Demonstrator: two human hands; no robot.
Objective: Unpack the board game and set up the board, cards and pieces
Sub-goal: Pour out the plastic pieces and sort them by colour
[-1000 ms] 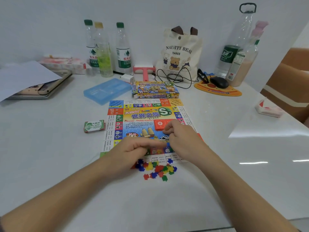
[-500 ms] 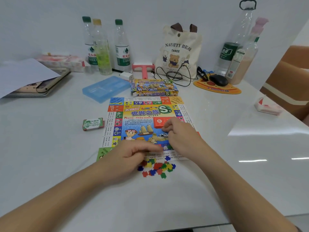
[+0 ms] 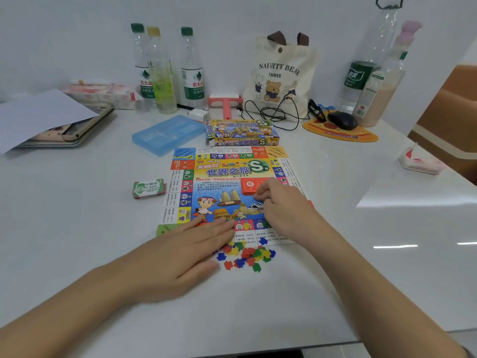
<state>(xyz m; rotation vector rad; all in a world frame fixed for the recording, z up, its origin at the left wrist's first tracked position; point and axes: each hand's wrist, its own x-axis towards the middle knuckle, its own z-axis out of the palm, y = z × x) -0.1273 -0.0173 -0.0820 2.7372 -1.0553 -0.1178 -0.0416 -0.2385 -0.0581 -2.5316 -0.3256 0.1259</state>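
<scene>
1. We see the board (image 3: 227, 187) as a thin, glossy printed sheet, rectangular and lying flat on the smooth white table (image 3: 77, 228); coloured squares run round its edge and a cartoon picture fills the middle.
2. A small stack of red cards (image 3: 249, 186) sits on the board, right of centre; its near right corner is hidden.
3. The pieces (image 3: 247, 255) are small flat plastic shapes in red, blue, yellow and green, heaped loosely on the table against the board's near edge; one blue piece lies on the edge itself.
4. The left hand (image 3: 191, 249) lies palm down with its fingers straight and together; it rests on the board's near left part, holds nothing and covers the squares there.
5. The right hand (image 3: 281, 208) is knuckles up, with its fingers curled at the near right corner of the red cards; the fingertips are tucked out of sight, so we cannot tell whether they pinch anything.
6. The cardboard box (image 3: 242, 133) lies just beyond the board's far edge; a banded wad of paper money (image 3: 148, 188) lies to the left of the board, apart from it.
7. Further back are a translucent blue plastic case (image 3: 167, 134) and a cloth bag (image 3: 281, 78); the board's small print is too blurred for us to read.
</scene>
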